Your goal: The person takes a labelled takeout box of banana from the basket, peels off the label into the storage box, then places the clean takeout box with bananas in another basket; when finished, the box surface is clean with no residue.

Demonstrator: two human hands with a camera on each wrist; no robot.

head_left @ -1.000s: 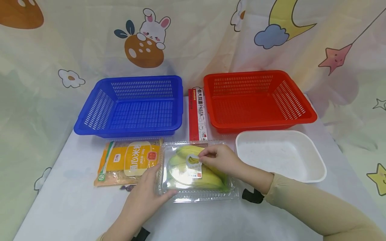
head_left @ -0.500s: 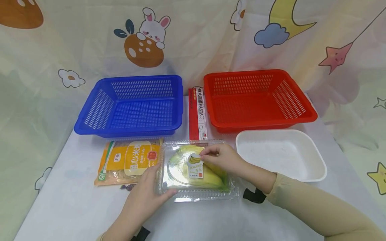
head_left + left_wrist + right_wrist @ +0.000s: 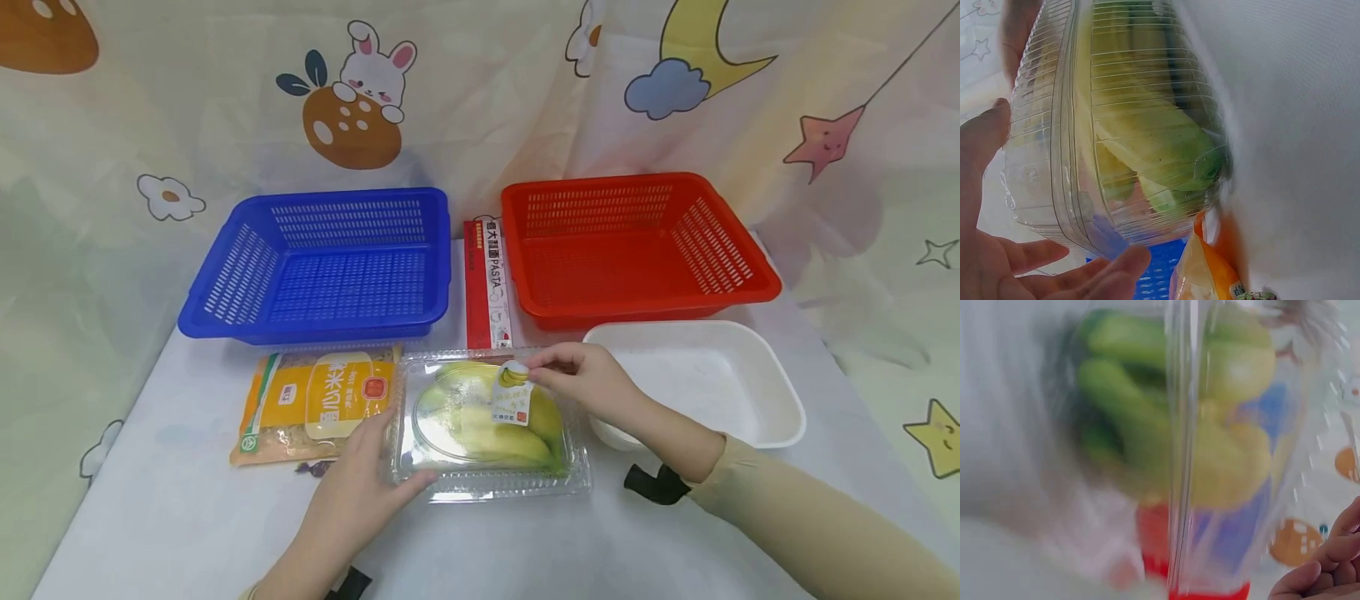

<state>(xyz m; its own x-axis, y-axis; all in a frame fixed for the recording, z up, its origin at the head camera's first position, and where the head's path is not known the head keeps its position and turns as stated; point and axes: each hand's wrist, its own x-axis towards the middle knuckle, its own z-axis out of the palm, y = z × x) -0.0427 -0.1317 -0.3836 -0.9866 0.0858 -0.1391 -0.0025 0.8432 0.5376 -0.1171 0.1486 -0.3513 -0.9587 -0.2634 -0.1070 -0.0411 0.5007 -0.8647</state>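
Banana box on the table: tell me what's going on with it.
A person's left hand steadies the clear banana box at its front left corner on the white table. The right hand pinches the banana sticker, its top lifted off the lid. Beside the box lie a yellow food packet and a white tray; blue basket and red basket sit behind.
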